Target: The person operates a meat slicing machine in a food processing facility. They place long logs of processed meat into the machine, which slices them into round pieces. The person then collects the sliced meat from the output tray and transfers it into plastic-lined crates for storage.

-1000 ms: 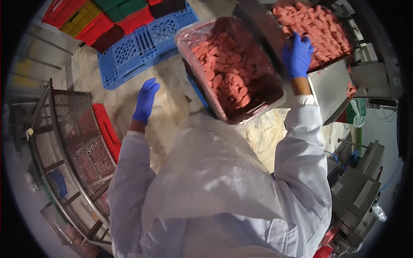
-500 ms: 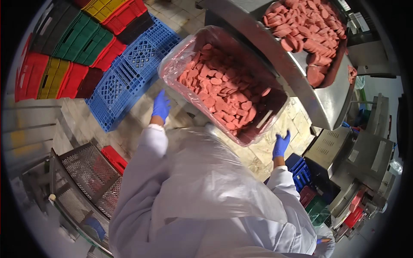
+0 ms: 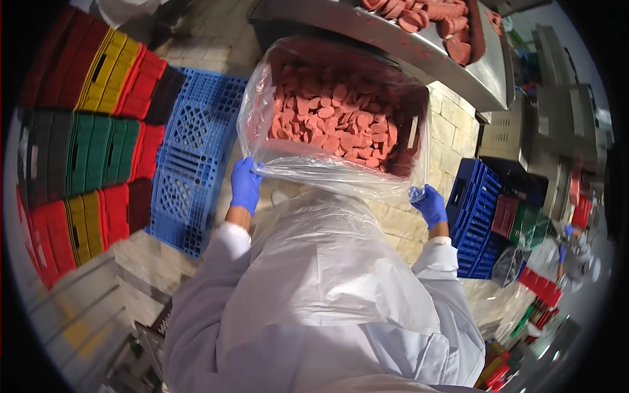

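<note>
A reddish crate (image 3: 409, 157) lined with clear plastic (image 3: 327, 171) holds a heap of pink meat discs (image 3: 334, 121) in front of me. My left hand (image 3: 245, 185), in a blue glove, is closed on the liner at the crate's near left corner. My right hand (image 3: 430, 204), also gloved blue, grips the liner's near right corner, its fingers pinched round crumpled plastic. Beyond the crate is a steel chute (image 3: 481, 78) bearing more pink discs (image 3: 416, 16).
Stacked colored crates (image 3: 92, 150) and a blue plastic pallet (image 3: 177, 190) stand at left. Blue crates (image 3: 468, 216) and steel machinery (image 3: 550, 131) are at right, with a co-worker (image 3: 580, 265) farther back. Tiled floor (image 3: 445, 124) shows around my crate.
My view has turned right. My right hand has left the discs on the chute, and both hands have moved to the liner's near corners and taken hold of it.
</note>
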The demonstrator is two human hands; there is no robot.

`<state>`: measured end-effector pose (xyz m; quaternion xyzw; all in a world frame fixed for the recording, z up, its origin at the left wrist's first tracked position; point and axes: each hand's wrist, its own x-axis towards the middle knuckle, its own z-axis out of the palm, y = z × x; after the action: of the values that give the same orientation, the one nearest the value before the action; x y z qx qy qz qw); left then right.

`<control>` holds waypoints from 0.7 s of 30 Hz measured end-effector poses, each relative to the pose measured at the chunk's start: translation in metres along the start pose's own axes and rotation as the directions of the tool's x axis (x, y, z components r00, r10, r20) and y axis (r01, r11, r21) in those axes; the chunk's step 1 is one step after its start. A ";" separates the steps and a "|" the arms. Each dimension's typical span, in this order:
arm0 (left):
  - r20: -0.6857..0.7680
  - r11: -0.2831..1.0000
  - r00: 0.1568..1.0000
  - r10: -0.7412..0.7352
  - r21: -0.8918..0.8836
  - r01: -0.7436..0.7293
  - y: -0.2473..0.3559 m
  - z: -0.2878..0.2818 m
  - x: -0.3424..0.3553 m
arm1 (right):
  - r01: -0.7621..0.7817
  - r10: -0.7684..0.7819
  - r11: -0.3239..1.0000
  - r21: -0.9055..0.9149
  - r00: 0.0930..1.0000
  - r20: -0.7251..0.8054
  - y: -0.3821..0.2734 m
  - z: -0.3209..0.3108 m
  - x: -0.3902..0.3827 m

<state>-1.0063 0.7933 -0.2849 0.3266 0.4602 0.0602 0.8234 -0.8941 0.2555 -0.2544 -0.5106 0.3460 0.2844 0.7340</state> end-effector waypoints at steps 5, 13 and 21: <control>0.430 0.915 0.888 0.162 0.272 -0.298 0.090 0.102 0.116 | 0.205 -0.261 0.689 0.695 0.965 -0.025 -0.111 0.000 0.059; 0.605 0.624 0.699 0.382 0.389 -0.677 0.127 0.156 0.120 | 0.658 -0.782 -0.251 -0.710 0.294 0.549 -0.023 0.196 0.014; 0.605 0.478 0.749 0.270 0.591 -0.650 0.191 0.176 0.152 | 0.529 -0.124 -0.653 -0.542 0.632 0.765 0.033 0.345 0.157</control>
<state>-0.7414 0.9184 -0.2168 0.7654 0.1356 0.0082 0.6290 -0.7502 0.6027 -0.3150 -0.9048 -0.3944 0.1560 0.0376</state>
